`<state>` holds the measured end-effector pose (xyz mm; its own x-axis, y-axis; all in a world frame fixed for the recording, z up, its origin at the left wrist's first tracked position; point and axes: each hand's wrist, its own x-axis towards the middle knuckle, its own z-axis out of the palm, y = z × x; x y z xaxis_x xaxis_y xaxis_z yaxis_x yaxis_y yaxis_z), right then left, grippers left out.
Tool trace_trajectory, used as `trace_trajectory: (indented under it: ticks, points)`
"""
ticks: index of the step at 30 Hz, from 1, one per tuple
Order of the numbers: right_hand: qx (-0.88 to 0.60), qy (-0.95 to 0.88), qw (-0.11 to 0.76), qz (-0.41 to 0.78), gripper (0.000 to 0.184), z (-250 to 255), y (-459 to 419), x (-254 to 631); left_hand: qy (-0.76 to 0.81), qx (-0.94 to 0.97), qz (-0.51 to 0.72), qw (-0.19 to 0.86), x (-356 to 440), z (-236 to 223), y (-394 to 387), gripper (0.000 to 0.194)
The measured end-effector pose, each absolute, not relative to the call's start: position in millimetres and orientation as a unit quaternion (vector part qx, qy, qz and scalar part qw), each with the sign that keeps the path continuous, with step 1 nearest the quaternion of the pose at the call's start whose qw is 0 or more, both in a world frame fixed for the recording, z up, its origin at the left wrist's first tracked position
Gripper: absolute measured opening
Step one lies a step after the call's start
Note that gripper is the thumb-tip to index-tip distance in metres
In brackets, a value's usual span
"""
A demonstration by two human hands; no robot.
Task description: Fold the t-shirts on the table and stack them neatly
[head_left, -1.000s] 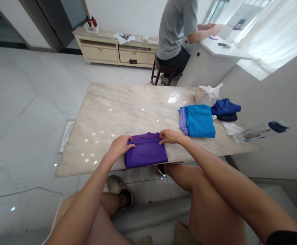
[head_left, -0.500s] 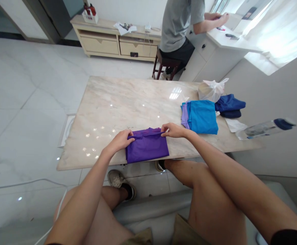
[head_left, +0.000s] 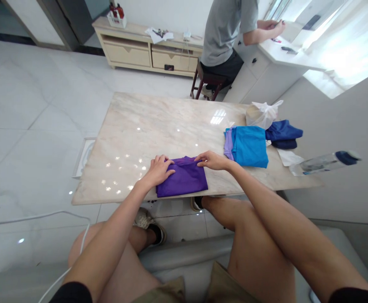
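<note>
Flat — purple cloth [head_left: 182,179] between 2 hands [head_left: 157,171] [head_left: 212,160]

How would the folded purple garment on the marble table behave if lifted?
The folded purple garment looks floppy: its thin fabric creases under the left hand. Likely light, and apt to slide on the polished marble tabletop.

A folded purple cloth [head_left: 184,180] — lying flat, its top edge rumpled.
</note>
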<state>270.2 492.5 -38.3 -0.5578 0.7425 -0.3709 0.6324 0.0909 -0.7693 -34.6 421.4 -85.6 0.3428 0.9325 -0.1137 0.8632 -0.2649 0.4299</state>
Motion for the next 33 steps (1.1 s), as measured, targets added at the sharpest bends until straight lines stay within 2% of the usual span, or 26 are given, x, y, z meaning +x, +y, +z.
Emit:
trace_trajectory:
  ticks: [7,14,23,33]
  points:
    - [-0.542,-0.775,0.04,0.322,0.015,-55.8,484.6,259.4,0.618,0.76,0.036,0.196,-47.2,-75.4,421.4,0.023]
    - [-0.518,-0.803,0.059,0.291,0.019,-64.7,481.3,246.0,0.613,0.753,0.049,0.236,-64.1,-67.7,424.4,0.009]
    - [-0.575,-0.773,0.007,0.268,0.021,-70.6,490.3,232.7,0.631,0.698,0.094,0.326,-71.3,-75.9,430.9,0.019]
    - [-0.643,-0.724,0.031,0.247,0.029,-64.7,486.1,220.8,0.699,0.651,0.066,0.289,-71.1,-70.4,429.5,0.041]
